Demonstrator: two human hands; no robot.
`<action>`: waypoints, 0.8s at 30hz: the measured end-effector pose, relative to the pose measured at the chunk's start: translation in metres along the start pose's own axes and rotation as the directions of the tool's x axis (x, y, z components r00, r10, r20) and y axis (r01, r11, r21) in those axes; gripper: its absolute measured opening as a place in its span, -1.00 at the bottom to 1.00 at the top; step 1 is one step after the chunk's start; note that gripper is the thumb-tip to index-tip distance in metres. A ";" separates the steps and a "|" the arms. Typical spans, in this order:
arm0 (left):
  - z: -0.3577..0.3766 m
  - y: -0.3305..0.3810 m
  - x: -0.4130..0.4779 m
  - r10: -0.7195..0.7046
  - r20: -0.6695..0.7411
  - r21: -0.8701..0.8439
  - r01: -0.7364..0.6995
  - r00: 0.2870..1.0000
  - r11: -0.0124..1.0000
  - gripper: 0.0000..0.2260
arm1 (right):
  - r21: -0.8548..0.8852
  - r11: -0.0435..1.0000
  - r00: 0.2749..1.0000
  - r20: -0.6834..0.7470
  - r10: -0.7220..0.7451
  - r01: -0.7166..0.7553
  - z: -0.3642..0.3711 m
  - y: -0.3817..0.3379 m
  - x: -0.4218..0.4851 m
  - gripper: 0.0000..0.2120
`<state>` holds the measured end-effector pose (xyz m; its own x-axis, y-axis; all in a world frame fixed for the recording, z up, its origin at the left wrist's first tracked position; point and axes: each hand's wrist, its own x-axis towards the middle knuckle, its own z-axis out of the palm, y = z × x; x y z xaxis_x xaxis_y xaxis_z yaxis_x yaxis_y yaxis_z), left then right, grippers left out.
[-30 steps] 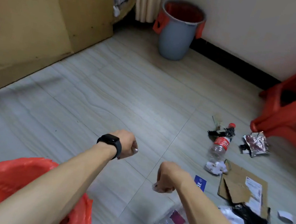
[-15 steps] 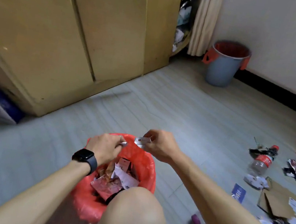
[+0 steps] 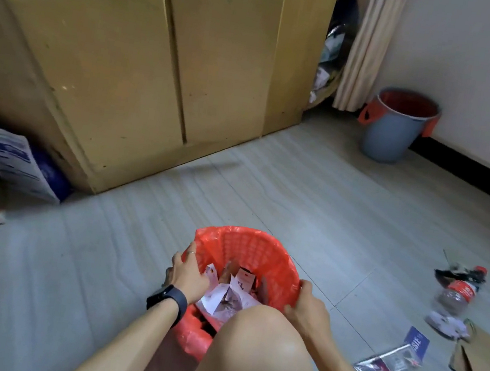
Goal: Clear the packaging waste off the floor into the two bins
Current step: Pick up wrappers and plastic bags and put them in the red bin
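Observation:
A bin lined with a red bag [image 3: 247, 249] stands on the floor just beyond my knee, with paper scraps [image 3: 227, 297] inside. My left hand [image 3: 189, 272] grips its left rim, fingers inside. My right hand [image 3: 306, 305] grips the right rim. A blue bin with a red liner [image 3: 395, 125] stands far off by the wall. Packaging waste lies at the right: a crushed bottle with a red label [image 3: 456, 293], a flattened bottle [image 3: 385, 368], a blue card [image 3: 416, 341], brown cardboard [image 3: 484, 364] and wrappers.
A low tan cabinet [image 3: 127, 72] runs along the left and back. A printed bag [image 3: 9, 159] and a box sit at the far left. A curtain [image 3: 369, 45] hangs by the blue bin. My bare knee [image 3: 257, 352] hides the near part of the red bin.
The view swung from the litter to the red bin. My hands dropped the small scrap held over it and now grip the bin's rim on both sides.

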<state>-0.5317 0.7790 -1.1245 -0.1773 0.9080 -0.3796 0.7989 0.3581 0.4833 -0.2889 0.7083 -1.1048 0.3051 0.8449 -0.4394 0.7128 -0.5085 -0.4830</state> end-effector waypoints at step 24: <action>0.008 0.265 -0.056 0.680 0.434 0.287 -0.806 0.591 0.517 -0.46 | -0.224 0.974 0.996 0.085 -0.001 0.020 -0.157 0.070 0.002 -0.62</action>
<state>-0.3055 0.8215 -0.9820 0.6881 0.6855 -0.2379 0.7210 -0.6092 0.3301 -0.1391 0.7000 -1.0207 0.2496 0.8283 -0.5016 0.8421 -0.4414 -0.3099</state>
